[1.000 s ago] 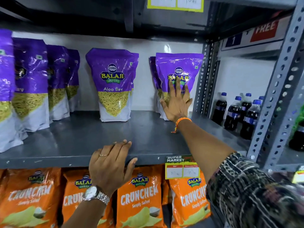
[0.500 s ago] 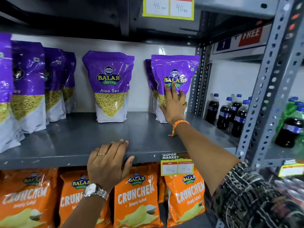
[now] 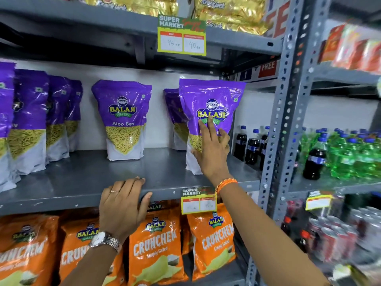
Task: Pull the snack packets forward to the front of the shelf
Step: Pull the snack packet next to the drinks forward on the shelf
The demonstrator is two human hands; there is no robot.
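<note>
Purple Balaji Aloo Sev packets stand on a grey metal shelf [image 3: 82,178]. My right hand [image 3: 212,149] grips the rightmost purple packet [image 3: 210,96] low on its front, fingers around its right side; this packet stands well forward of another purple packet [image 3: 173,112] behind it. A middle packet [image 3: 123,120] stands near the back wall, with one more behind it. Several packets [image 3: 31,112] form a row at the left. My left hand [image 3: 121,205] holds the shelf's front edge, fingers on top, thumb on the lip.
Orange Crunchem packets [image 3: 154,250] fill the shelf below. A price tag [image 3: 199,200] hangs on the shelf lip by my right wrist. A perforated grey post [image 3: 284,112] bounds the shelf at the right; beyond it are dark cola bottles [image 3: 251,145] and green bottles [image 3: 350,153].
My right hand has drawn the rightmost purple packet forward from the back of the shelf. The camera has tilted up. My left hand stays on the shelf edge.
</note>
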